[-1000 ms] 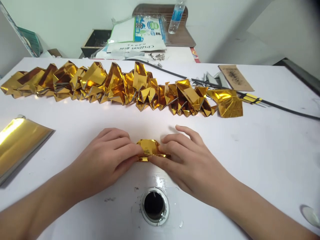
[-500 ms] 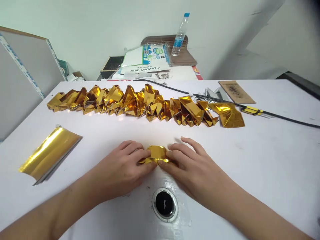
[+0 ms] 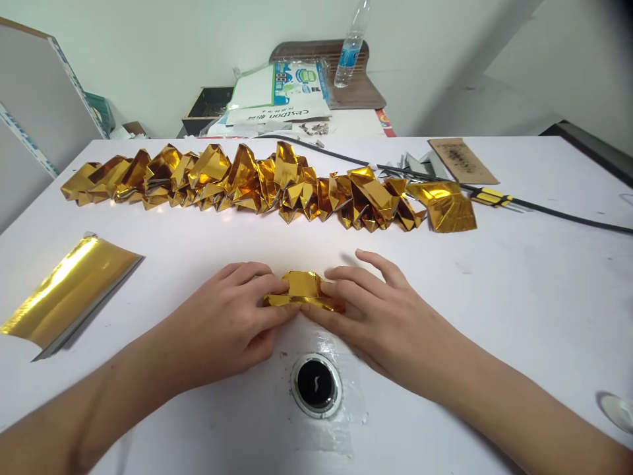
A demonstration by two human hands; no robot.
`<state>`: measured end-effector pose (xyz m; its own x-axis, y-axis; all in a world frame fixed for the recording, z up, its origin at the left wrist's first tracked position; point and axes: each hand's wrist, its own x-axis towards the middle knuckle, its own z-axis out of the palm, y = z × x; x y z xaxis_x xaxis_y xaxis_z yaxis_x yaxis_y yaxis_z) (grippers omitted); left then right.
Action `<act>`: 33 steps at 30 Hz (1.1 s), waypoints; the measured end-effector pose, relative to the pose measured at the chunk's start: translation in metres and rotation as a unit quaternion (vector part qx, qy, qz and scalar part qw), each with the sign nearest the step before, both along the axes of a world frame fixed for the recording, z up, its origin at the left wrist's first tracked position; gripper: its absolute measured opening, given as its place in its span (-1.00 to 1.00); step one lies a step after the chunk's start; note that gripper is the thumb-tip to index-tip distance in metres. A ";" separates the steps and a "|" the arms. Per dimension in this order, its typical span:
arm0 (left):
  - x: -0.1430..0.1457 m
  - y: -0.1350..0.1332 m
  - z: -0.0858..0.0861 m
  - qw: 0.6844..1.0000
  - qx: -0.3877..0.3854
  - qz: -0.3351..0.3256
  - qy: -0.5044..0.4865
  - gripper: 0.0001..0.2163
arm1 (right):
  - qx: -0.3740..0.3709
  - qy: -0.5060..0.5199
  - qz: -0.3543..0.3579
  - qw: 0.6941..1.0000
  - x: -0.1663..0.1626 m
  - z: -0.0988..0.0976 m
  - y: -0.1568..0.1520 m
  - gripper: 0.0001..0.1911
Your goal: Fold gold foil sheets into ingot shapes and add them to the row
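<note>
A small folded piece of gold foil paper [image 3: 301, 289] lies on the white table [image 3: 519, 290] in front of me. My left hand [image 3: 232, 316] pinches its left end with the fingers pressed together. My right hand [image 3: 380, 313] presses on its right end, thumb and forefinger closed on the foil, the other fingers stretched out. Both hands rest on the table, just behind a round hole [image 3: 315, 384] in its top.
A long row of folded gold foil pieces [image 3: 267, 181] runs across the table behind my hands. A stack of flat gold foil sheets [image 3: 69, 290] lies at the left. A black cable [image 3: 544, 210], a yellow-handled tool [image 3: 489, 196], a brown card [image 3: 462, 160] and a water bottle [image 3: 350, 46] are farther back.
Both hands keep hold of the gold piece and have shifted their fingers slightly on it. My head moved, so the whole scene shifted in the picture.
</note>
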<state>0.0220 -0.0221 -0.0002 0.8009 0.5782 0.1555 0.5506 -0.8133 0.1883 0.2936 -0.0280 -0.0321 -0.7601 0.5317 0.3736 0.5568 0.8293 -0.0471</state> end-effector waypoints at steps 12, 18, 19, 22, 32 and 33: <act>-0.007 0.008 0.002 0.999 -0.022 -0.007 -0.028 -0.79 | -0.108 0.037 -0.001 0.993 0.004 0.014 0.003 -0.69; -0.007 0.012 0.003 0.998 -0.034 -0.007 -0.048 -0.81 | -0.130 0.065 0.007 0.989 0.011 0.011 0.006 -0.73; -0.008 0.012 0.003 0.998 -0.040 -0.003 -0.049 -0.81 | -0.132 0.069 0.010 0.989 0.012 0.010 0.007 -0.75; -0.009 0.015 0.003 0.997 -0.055 -0.004 -0.054 -0.82 | -0.136 0.084 0.016 0.987 0.014 0.007 0.008 -0.76; -0.016 0.026 -0.004 0.994 -0.081 -0.008 -0.070 -0.83 | -0.160 0.105 0.016 0.981 0.018 0.004 0.011 -0.75; -0.017 0.026 -0.005 0.994 -0.088 -0.005 -0.071 -0.83 | -0.162 0.105 0.015 0.981 0.019 0.003 0.011 -0.75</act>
<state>0.0047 0.0037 -0.0055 0.7835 0.5994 0.1642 0.5011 -0.7655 0.4035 0.3130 -0.0170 -0.0293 -0.7015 0.6270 0.3387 0.4819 0.7675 -0.4228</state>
